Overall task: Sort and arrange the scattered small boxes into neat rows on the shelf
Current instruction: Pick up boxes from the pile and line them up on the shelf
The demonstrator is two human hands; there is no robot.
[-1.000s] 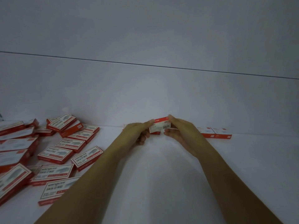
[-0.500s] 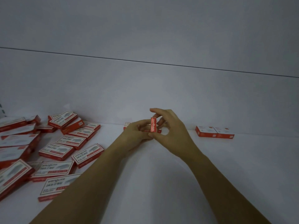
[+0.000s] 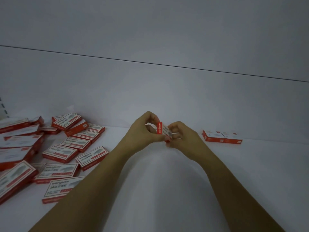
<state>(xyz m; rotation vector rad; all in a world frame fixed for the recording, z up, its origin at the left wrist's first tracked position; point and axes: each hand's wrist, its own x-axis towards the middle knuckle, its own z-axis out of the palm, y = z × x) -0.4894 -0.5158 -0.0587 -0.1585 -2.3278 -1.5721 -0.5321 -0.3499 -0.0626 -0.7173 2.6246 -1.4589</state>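
The box [image 3: 164,131] is tilted on edge between both hands, over the shelf [image 3: 167,181], with its red end toward the camera. The left hand [image 3: 142,133] pinches it from nine o'clock with an arched forefinger and thumb. The right hand [image 3: 183,138] pinches it from four o'clock, fingers curled. Both forearms reach forward and converge. A pile [image 3: 58,148] lies at nine o'clock from the hands, a pair [image 3: 222,137] at three.

A shop's white shelf [image 3: 250,168] holds many identical red-and-white staple boxes [image 3: 58,153].
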